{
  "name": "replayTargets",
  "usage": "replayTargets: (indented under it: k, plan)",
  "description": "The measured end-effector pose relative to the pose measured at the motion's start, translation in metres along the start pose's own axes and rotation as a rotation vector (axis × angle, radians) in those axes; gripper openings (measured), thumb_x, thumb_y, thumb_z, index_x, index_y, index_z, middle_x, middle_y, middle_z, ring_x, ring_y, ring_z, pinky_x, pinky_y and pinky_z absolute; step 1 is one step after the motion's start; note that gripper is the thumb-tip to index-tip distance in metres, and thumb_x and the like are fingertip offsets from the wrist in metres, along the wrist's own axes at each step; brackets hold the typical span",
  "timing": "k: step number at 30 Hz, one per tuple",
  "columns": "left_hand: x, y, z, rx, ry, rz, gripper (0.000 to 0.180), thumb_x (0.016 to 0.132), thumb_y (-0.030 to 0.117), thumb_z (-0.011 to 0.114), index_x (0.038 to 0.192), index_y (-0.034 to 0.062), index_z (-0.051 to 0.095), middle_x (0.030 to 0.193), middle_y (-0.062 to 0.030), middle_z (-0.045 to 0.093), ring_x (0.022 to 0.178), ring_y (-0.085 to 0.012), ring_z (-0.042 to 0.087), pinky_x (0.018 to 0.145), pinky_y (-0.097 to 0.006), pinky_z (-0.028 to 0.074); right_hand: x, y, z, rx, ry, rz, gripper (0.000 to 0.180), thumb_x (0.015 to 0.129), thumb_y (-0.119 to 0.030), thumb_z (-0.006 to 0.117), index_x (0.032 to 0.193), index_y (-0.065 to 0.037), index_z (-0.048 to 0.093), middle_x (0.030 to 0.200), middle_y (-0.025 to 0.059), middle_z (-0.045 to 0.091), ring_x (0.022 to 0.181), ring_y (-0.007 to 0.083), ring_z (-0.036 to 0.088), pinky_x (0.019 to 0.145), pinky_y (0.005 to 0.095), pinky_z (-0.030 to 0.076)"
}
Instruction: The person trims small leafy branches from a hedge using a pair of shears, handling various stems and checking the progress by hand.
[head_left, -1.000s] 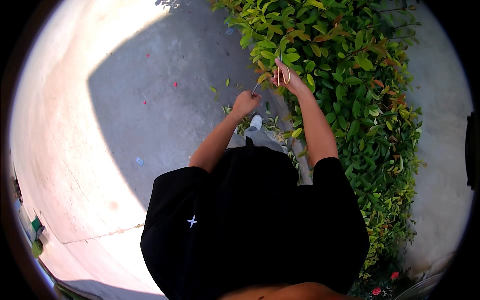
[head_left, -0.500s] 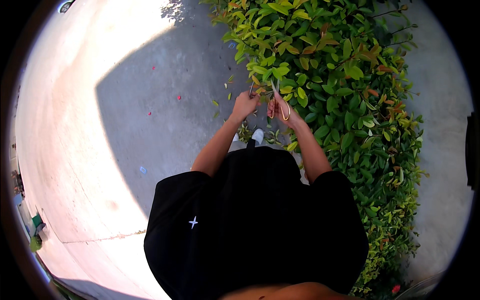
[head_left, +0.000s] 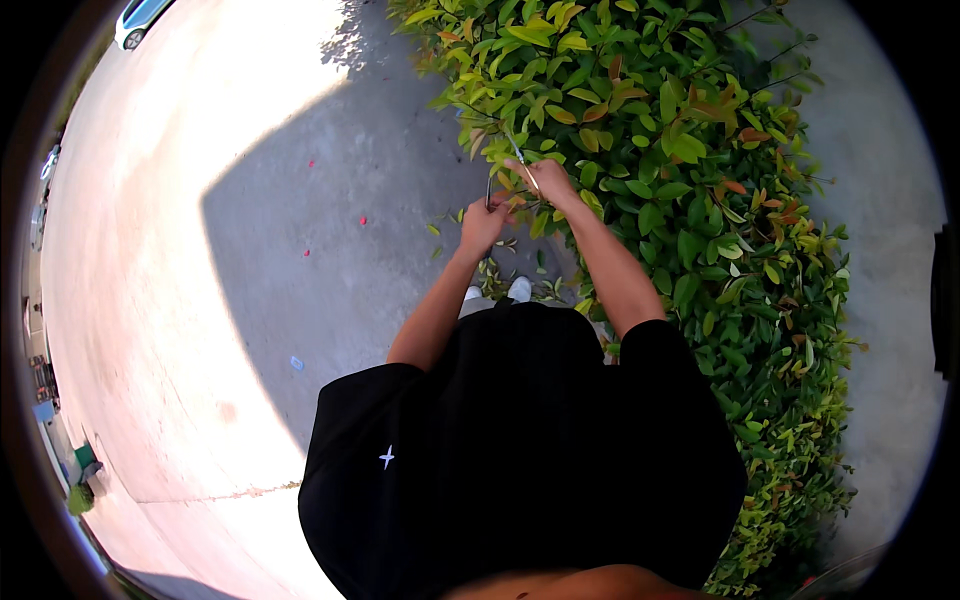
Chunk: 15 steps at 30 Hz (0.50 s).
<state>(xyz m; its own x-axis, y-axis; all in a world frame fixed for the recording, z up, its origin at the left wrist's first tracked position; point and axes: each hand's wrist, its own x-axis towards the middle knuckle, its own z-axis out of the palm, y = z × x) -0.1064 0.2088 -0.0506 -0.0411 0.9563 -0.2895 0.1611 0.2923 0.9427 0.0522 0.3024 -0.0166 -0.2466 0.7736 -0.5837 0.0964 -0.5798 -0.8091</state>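
The scissors [head_left: 521, 158] have tilted leftward, right hand [head_left: 552, 183] gripping them, left hand [head_left: 482, 226] clasping a dark rod [head_left: 489, 192].

1. The hedge [head_left: 680, 215] is coloured green and yellow-green, flecked with orange-brown.
2. The scissors [head_left: 521, 158] are toned silver and gold.
3. The black shirt [head_left: 540, 430] is marked by a white four-pointed star [head_left: 387, 457].
4. The shaded pavement [head_left: 270, 250] is coloured grey.

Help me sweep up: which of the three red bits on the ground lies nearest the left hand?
The rightmost red bit; the upper red bit and lower red bit lie farther left, farther from the left hand.
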Motion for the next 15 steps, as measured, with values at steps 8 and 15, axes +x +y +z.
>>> replayTargets:
  k: [8,15]
  plan:
    - [0.003,0.009,0.009,0.157,-0.306,-0.159,0.030,0.084,0.030,0.061,0.080,0.0016,0.069,0.065,-0.0072,0.067,0.054,-0.0157,0.061,0.054,-0.033,0.048,-0.088,0.032,-0.006,0.175,-0.158,-0.085,0.069,0.082,-0.075,0.051,0.080,-0.007,0.056,0.067,0.0024,0.051,0.062,0.0238,0.054,0.067,0.0345,0.047]
    - [-0.003,0.018,0.028,0.196,-0.325,-0.117,0.030,0.084,0.030,0.060,0.077,0.0023,0.069,0.062,-0.0062,0.066,0.055,-0.0160,0.061,0.056,-0.033,0.048,-0.113,-0.043,-0.045,1.190,-0.316,-0.109,0.072,0.082,-0.074,0.054,0.083,-0.002,0.050,0.081,0.0077,0.050,0.076,0.0226,0.050,0.077,0.0324,0.047]
